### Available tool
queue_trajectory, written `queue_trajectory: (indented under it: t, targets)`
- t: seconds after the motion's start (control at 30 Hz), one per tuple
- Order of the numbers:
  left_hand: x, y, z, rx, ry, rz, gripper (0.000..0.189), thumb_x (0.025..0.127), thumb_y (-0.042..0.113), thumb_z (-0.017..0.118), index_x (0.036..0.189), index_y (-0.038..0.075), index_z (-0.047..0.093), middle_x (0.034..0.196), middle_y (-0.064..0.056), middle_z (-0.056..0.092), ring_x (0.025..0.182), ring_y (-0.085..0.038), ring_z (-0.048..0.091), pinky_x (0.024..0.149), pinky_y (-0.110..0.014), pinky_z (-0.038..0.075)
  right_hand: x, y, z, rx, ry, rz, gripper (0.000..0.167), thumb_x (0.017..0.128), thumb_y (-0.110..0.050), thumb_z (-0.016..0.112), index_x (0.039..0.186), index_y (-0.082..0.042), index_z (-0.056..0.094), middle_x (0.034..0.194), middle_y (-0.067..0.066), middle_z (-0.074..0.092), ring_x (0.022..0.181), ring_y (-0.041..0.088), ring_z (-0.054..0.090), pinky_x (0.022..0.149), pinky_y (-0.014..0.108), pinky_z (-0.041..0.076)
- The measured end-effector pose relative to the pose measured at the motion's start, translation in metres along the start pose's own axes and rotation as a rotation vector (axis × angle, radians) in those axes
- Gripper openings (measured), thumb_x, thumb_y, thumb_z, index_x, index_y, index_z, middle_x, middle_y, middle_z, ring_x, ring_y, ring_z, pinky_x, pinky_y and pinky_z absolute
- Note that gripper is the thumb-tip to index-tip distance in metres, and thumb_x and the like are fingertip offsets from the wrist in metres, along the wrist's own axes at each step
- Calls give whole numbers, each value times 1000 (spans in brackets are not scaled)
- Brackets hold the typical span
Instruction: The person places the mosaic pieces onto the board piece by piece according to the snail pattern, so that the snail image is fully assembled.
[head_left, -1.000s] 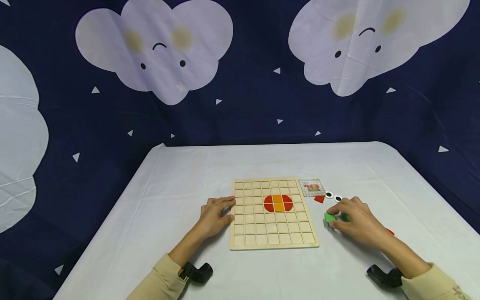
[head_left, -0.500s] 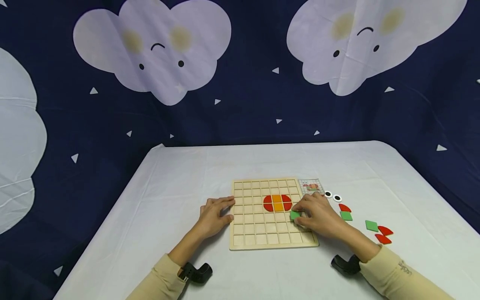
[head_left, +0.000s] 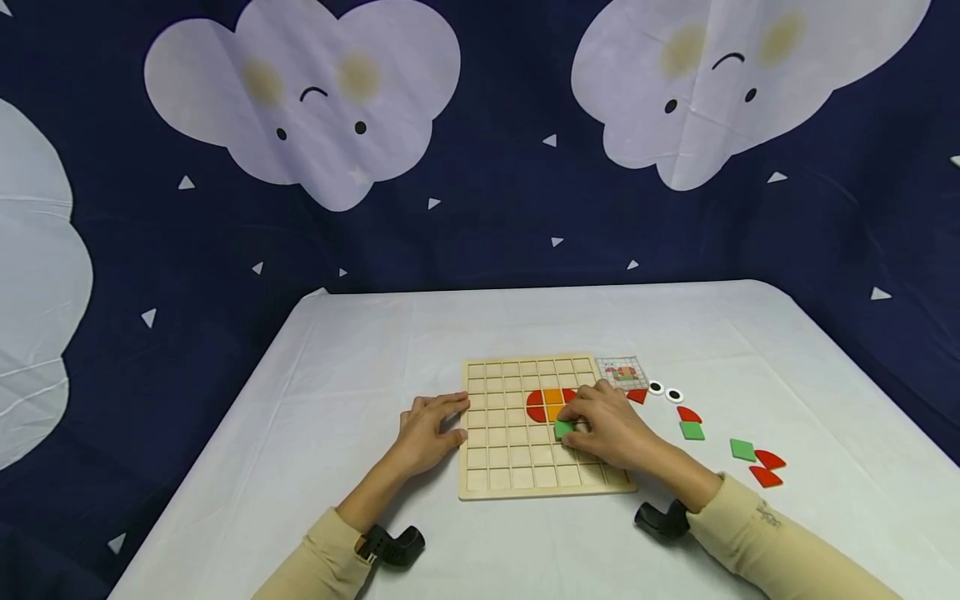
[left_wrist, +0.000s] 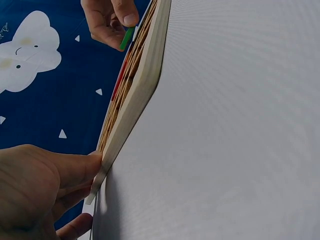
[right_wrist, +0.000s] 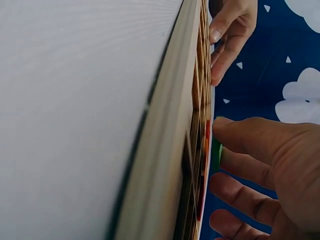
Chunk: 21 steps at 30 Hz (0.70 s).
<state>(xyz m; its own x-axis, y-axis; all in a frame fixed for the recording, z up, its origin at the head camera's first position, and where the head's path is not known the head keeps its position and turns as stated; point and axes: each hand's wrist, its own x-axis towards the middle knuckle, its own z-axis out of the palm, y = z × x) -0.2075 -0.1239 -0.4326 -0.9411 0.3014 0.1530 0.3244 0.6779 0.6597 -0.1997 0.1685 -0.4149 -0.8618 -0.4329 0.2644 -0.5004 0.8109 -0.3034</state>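
Note:
My right hand pinches a green square tile between thumb and fingertips, over the wooden grid board. In the right wrist view the green tile stands just off the board's surface. Close beside it on the board sit orange square tiles with rounded red tiles at their sides; my right fingers partly cover the red on the right. My left hand rests at the board's left edge, fingertips and thumb touching the rim, as the left wrist view also shows.
A small picture card lies by the board's top right corner. To the right on the white table are eye discs, a green square, another green square and several red quarter-round pieces. A dark cloud-patterned cloth hangs behind.
My right hand has picked the green tile up from the table at the right and carried it left over the board, near the orange tiles. The left hand has stayed at the board's edge.

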Motion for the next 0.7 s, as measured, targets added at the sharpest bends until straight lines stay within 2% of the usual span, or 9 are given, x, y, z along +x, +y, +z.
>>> queue_trajectory:
  t: [0.7]
  targets:
    - [0,0,0,0,4,3,45,83,13,68,127,9,60,140,0,52,117,-24,43,91,-48,24,2,-2,3,-12,-8,2,23,70,-30,80,90,-22,73,92,-7,63,85,12,44,75,31,32]
